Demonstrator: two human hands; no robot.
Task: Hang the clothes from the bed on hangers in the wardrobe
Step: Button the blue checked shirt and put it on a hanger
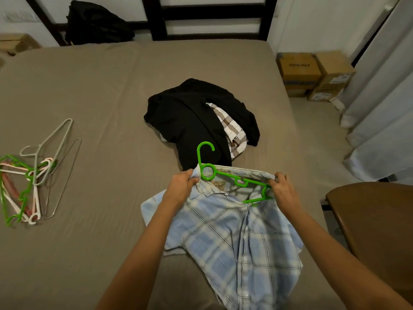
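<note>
A light blue plaid shirt [237,238] lies on the bed [100,97] in front of me. A green plastic hanger [225,176] sits partly inside its collar, hook pointing up. My left hand [182,184] grips the left side of the collar. My right hand [282,189] grips the collar's right side, at the hanger's right arm. Behind the shirt lies a heap with a black garment [190,117] over a brown-and-white checked shirt [233,130].
A pile of spare hangers [33,173], green, white, pink and wire, lies at the bed's left. A black bag [96,23] rests by the dark headboard. Cardboard boxes [312,74] stand on the floor at right, beside white curtains [384,108]. A brown chair [375,220] is near right.
</note>
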